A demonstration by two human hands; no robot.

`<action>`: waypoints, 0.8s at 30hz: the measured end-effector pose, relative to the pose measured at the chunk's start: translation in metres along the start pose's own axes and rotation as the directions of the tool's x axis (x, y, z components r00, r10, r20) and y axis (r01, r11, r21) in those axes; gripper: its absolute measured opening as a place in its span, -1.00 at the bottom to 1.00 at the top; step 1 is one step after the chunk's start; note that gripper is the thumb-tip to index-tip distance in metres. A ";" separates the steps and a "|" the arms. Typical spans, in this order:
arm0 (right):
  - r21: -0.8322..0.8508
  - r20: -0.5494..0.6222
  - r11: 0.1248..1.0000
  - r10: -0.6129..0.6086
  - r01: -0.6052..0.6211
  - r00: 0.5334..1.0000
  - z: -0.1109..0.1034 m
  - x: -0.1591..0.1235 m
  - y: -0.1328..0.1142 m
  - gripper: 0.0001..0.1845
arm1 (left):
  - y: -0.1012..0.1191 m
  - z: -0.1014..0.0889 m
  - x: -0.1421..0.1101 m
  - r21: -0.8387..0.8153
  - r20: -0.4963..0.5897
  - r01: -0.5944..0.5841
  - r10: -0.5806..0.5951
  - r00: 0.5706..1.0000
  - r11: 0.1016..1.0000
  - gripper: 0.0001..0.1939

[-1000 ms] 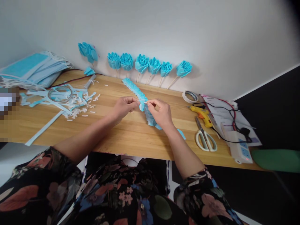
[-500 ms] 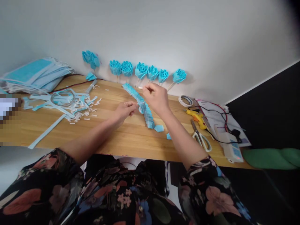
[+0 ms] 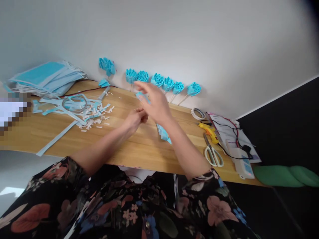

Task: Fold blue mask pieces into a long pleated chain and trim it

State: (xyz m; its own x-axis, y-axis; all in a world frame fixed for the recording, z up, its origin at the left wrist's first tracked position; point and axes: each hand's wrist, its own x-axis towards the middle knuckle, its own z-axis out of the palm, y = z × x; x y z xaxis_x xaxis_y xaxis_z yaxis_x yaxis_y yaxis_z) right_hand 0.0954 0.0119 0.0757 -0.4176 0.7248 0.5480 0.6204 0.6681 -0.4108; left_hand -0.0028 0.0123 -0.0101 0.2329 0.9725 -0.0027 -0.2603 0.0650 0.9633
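Note:
My right hand (image 3: 156, 103) is over the middle of the table with its fingers stretched out, and the thumb stands apart from them. Close by on its left, my left hand (image 3: 136, 120) is closed in a pinch; what the fingertips hold, if anything, is hidden. A row of overlapping light-blue fabric petals (image 3: 163, 132) lies on the table under my right hand and wrist. Only its near end and a bit of its far end show; the hand covers the rest.
Several blue fabric roses (image 3: 157, 79) on sticks lean against the wall. Face masks (image 3: 47, 78) are stacked at the left, near strips and scraps (image 3: 93, 113). To the right are a tape roll (image 3: 198, 114), a yellow glue gun (image 3: 209, 132), scissors (image 3: 211, 152) and a power strip (image 3: 243, 166).
My right hand, pinching a small white piece before, has opened and reached left over the petal row. My left hand stays pinched beside it. The view has shifted slightly.

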 end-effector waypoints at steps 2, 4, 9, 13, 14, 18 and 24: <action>0.094 -0.157 0.981 0.182 -0.169 0.971 -0.023 -0.024 0.021 -0.63 | 0.005 0.002 -0.004 -0.106 0.010 0.016 -0.015 1.000 0.994 -0.75; 0.234 -0.240 0.930 0.337 -0.283 0.910 -0.032 -0.050 0.041 -0.67 | 0.009 0.004 -0.009 -0.179 0.031 0.041 -0.036 0.999 0.983 -0.76; 0.536 0.013 0.666 0.608 -0.518 0.794 -0.019 -0.094 0.057 -0.63 | 0.011 0.006 -0.012 -0.221 0.037 0.071 -0.064 0.997 0.973 -0.73; 0.590 0.221 0.527 0.624 -0.612 0.750 -0.011 -0.098 0.047 -0.68 | 0.009 0.008 -0.012 -0.221 0.040 0.081 -0.074 0.996 0.972 -0.73; 0.597 0.235 0.514 0.622 -0.616 0.747 -0.011 -0.097 0.045 -0.69 | 0.009 0.009 -0.012 -0.219 0.039 0.083 -0.076 0.996 0.972 -0.74; 0.607 0.230 0.528 0.598 -0.594 0.767 -0.011 -0.093 0.045 -0.70 | 0.009 0.010 -0.013 -0.216 0.038 0.096 -0.090 0.995 0.972 -0.82; 0.529 0.210 0.629 0.554 -0.570 0.806 -0.014 -0.090 0.051 -0.66 | 0.010 0.010 -0.014 -0.200 0.085 0.079 -0.063 0.994 0.977 -0.75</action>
State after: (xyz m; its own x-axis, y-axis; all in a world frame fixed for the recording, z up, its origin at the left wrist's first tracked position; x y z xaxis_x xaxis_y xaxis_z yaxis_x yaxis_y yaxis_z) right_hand 0.1735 -0.0216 0.0160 -0.1321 0.9893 0.0613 0.2770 0.0962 -0.9560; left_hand 0.0008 -0.0030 0.0018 0.3278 0.9439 -0.0409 -0.4231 0.1854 0.8869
